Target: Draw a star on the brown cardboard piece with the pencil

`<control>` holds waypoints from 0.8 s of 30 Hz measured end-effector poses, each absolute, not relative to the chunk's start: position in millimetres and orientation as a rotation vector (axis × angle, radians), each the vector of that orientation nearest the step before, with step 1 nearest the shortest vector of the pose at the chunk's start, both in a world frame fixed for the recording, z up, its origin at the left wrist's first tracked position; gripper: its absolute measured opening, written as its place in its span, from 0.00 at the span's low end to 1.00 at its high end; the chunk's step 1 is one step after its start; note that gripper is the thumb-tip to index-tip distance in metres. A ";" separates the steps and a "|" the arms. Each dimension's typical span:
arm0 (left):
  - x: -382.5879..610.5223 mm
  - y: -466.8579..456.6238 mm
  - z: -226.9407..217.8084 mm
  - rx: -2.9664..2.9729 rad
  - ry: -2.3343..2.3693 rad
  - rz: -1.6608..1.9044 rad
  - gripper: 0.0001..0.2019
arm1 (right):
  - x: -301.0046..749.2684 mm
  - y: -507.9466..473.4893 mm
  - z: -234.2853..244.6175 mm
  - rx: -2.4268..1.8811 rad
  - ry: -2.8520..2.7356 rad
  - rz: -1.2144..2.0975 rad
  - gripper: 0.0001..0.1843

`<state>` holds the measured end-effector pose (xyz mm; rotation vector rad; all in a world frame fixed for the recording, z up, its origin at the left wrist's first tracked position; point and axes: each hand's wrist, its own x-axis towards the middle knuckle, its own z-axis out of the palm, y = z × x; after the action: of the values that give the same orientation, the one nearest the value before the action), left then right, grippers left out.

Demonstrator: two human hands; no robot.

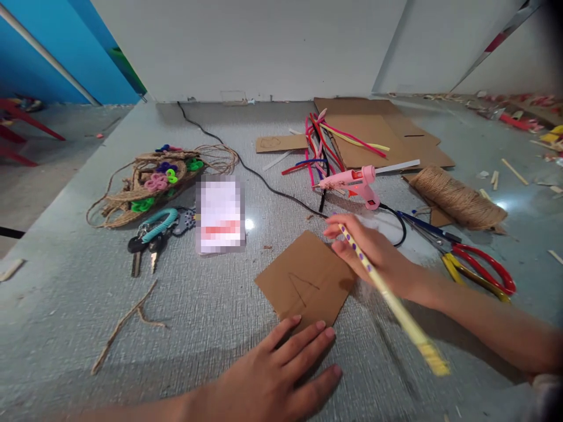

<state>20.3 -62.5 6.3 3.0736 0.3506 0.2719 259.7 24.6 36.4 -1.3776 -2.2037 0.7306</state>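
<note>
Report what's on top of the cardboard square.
The cardboard square bears an angular line drawing. The left hand covers its near corner, the right hand part of its far-right edge; any marks there are hidden.

The single view looks from the person's head, above and behind the fingers [312, 351]. It faces forward and down, quite near to the desk [211, 305].

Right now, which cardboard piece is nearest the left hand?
The square with the angled line drawn on it, right at the left hand; the strip, large sheet and scrap beside the spool all lie farther back.
</note>
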 end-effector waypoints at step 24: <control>20.2 -63.5 5.4 3.045 0.599 0.348 0.27 | 239.0 6.8 22.2 -1.381 -1.970 1.287 0.15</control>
<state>20.2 -63.5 5.4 3.0451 0.5992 0.3485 239.0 6.8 22.2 -1.3814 -1.9701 1.2865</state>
